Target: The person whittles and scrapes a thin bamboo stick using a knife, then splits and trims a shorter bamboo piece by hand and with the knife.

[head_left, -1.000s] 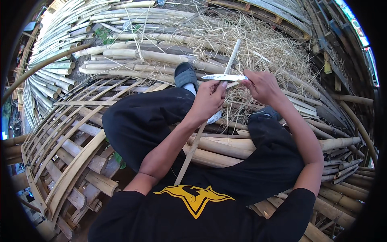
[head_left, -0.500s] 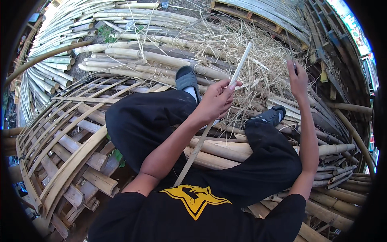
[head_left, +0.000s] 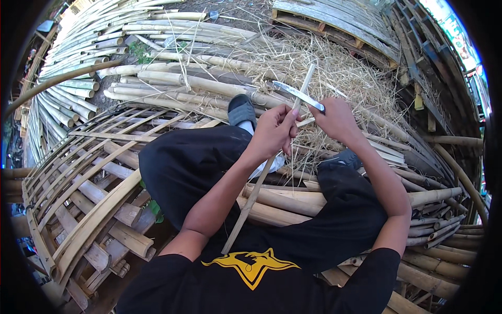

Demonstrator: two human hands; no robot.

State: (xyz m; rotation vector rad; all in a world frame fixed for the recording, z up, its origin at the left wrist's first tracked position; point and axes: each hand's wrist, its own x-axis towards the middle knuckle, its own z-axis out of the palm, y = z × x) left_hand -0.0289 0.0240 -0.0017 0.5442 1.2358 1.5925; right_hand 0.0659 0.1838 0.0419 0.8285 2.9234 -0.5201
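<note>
My left hand is closed around a long, pale bamboo strip, which slants from my shirt front up past my fingers. My right hand grips a knife by its dark handle. The knife's bright blade points left and crosses the upper part of the strip, just above my left thumb. Whether the edge bites into the strip cannot be made out. Below my left hand, a white piece shows in part between my legs.
A heap of thin bamboo shavings covers the ground ahead. Bamboo poles lie beyond my feet and in a stack at the far left. A woven bamboo frame is at my left. Wooden pallets stand at the back right.
My right hand has swung left with the knife from over the shavings, bringing the blade across the bamboo strip. The strip's upper end has shifted slightly left and down.
</note>
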